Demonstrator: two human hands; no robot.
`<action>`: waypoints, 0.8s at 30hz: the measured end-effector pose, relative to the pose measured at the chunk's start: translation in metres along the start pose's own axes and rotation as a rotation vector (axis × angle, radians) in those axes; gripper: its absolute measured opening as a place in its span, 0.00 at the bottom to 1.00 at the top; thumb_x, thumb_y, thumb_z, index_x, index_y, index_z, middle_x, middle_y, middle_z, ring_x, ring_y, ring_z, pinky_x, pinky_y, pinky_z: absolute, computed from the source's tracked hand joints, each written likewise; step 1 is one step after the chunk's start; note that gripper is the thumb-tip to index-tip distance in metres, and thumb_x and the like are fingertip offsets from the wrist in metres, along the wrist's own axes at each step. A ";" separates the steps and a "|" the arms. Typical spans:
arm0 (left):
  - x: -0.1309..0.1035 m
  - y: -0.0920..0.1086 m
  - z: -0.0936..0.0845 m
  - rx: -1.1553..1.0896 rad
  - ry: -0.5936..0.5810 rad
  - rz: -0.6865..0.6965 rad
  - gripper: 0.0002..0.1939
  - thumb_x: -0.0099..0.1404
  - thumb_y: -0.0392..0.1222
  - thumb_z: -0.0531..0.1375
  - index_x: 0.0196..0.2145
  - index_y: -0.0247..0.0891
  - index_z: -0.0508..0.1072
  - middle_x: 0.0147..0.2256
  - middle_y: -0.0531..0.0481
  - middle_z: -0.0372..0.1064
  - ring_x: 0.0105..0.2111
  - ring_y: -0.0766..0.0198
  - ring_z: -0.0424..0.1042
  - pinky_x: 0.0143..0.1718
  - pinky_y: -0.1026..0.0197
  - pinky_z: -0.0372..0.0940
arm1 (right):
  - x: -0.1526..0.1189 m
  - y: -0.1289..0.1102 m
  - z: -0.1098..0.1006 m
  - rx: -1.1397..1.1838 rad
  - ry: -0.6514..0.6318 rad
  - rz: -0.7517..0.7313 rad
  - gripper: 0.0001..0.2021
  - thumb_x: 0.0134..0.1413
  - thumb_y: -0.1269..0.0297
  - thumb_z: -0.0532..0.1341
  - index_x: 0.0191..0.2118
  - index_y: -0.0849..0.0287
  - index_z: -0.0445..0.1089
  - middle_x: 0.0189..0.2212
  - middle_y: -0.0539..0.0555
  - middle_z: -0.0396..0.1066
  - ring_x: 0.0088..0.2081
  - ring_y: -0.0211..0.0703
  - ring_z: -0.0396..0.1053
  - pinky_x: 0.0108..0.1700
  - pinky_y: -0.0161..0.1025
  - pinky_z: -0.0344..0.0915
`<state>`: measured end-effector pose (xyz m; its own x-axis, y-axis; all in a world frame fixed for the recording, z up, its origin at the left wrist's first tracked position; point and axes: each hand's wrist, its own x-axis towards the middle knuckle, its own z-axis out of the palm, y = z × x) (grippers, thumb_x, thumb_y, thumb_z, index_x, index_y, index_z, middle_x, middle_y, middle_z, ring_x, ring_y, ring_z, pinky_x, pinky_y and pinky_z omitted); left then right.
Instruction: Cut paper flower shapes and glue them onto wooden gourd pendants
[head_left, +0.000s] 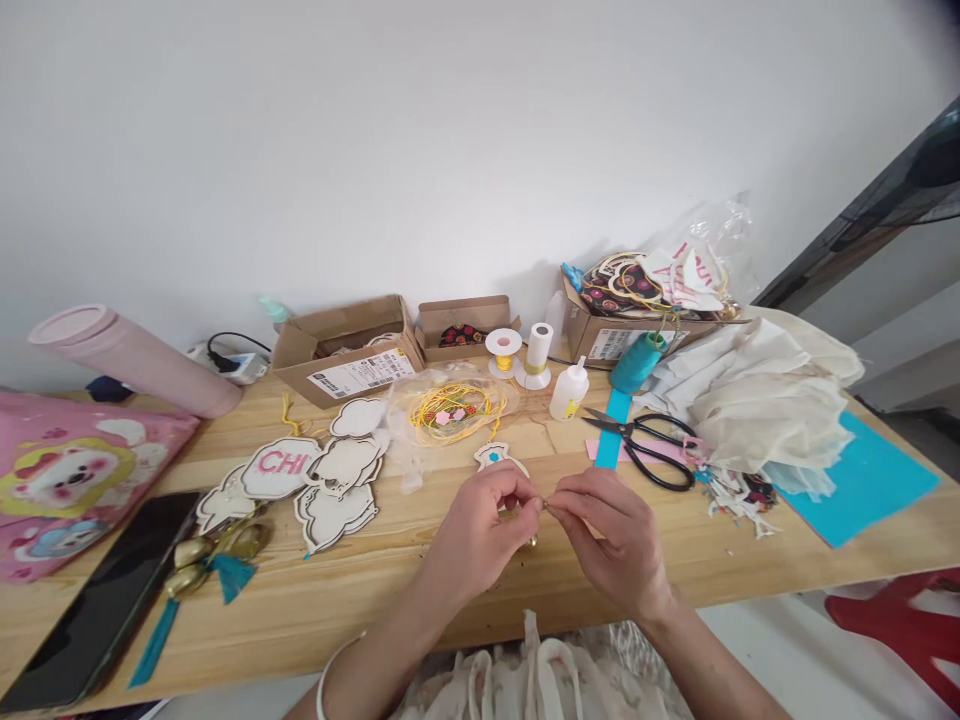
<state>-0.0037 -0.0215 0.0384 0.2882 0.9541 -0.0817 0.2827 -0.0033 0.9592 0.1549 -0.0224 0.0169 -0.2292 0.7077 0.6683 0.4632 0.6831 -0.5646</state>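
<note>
My left hand [484, 525] and my right hand [611, 535] meet above the front of the wooden table, both in a pinch with fingertips almost touching. Whatever is between the fingertips is too small to make out. Partly hidden behind my left hand lies a pale cut-out ornament [491, 455] with a small blue-green spot, and a yellow cord runs up from its top. A bit of gold-coloured metal [532, 541] peeks out below the hands. To the right of my right hand rest black-handled scissors [649, 450], lying open across a blue strip [616, 410].
Pale cut-outs [337, 512], tasselled gold bells [191, 552] and a phone [101, 600] lie left. Behind are a bag of yellow cords [450, 410], a glue bottle [570, 390], spools [504, 350], teal thread [637, 362] and cardboard boxes [349, 375]. Sheer fabric [772, 390] is heaped right.
</note>
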 end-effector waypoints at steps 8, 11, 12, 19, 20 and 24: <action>-0.002 0.002 0.001 0.038 -0.012 0.040 0.08 0.62 0.38 0.53 0.27 0.36 0.68 0.28 0.53 0.61 0.29 0.67 0.61 0.32 0.65 0.57 | -0.003 0.001 0.004 0.475 0.016 0.460 0.04 0.49 0.70 0.62 0.26 0.57 0.72 0.25 0.51 0.71 0.29 0.38 0.69 0.31 0.35 0.66; -0.003 0.003 -0.001 0.067 -0.041 0.054 0.10 0.64 0.41 0.52 0.28 0.36 0.68 0.28 0.52 0.63 0.31 0.66 0.62 0.34 0.64 0.57 | -0.005 0.005 0.006 0.636 0.007 0.580 0.04 0.49 0.67 0.63 0.25 0.57 0.72 0.25 0.50 0.71 0.29 0.38 0.69 0.32 0.35 0.66; -0.003 0.002 -0.001 0.061 -0.044 0.049 0.11 0.64 0.42 0.52 0.28 0.36 0.68 0.28 0.51 0.63 0.31 0.66 0.63 0.34 0.64 0.58 | -0.006 0.006 0.006 0.646 0.013 0.589 0.04 0.49 0.66 0.63 0.25 0.57 0.72 0.25 0.50 0.71 0.29 0.38 0.68 0.32 0.35 0.66; -0.003 -0.003 0.000 -0.184 -0.068 -0.118 0.11 0.61 0.45 0.56 0.31 0.35 0.72 0.29 0.51 0.66 0.29 0.66 0.63 0.30 0.66 0.58 | -0.006 0.009 0.004 0.433 -0.004 0.391 0.03 0.50 0.68 0.62 0.29 0.56 0.73 0.26 0.51 0.71 0.31 0.38 0.68 0.33 0.36 0.66; -0.003 -0.003 0.000 -0.204 -0.067 -0.130 0.11 0.61 0.46 0.57 0.31 0.35 0.73 0.29 0.51 0.66 0.30 0.66 0.63 0.30 0.66 0.58 | -0.005 0.009 0.002 0.392 -0.016 0.360 0.03 0.50 0.69 0.62 0.29 0.56 0.73 0.26 0.51 0.71 0.30 0.38 0.68 0.33 0.36 0.66; -0.004 -0.003 0.000 -0.225 -0.051 -0.161 0.12 0.59 0.46 0.58 0.29 0.34 0.74 0.28 0.51 0.66 0.29 0.67 0.62 0.31 0.66 0.57 | 0.001 0.008 -0.005 0.223 -0.070 0.186 0.04 0.51 0.72 0.61 0.30 0.56 0.73 0.27 0.52 0.71 0.31 0.39 0.67 0.34 0.37 0.66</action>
<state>-0.0056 -0.0249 0.0358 0.3030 0.9208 -0.2455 0.1199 0.2187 0.9684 0.1625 -0.0169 0.0157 -0.2197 0.8300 0.5126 0.3051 0.5575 -0.7721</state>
